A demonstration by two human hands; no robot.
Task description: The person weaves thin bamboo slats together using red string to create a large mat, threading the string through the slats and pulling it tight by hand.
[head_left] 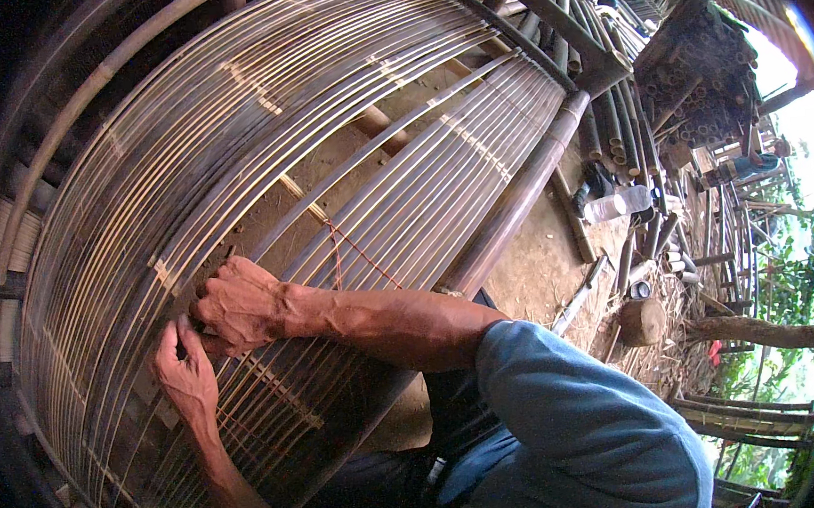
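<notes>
Long split-bamboo slats (405, 226) lie side by side in a wide panel beneath my hands, with narrow gaps between them. My left hand (187, 371) is closed in a pinch at the panel's left-middle. Close against it, my right hand (244, 308) is curled with bent fingers over the slats. What the fingers of either hand hold is hidden. A thin reddish-brown cord (362, 252) runs loosely across the slats beside my right forearm. Short pale cross strips (477, 147) pass across the slats in several places, and one pale crosspiece (305, 200) spans a wide gap.
A thick bamboo pole (516, 197) edges the panel on the right. Beyond it are a clear plastic bottle (617, 204), a round wooden block (643, 321) and scattered bamboo lengths. Stacked bamboo (711, 77) stands at the back right, with another person (750, 166) nearby.
</notes>
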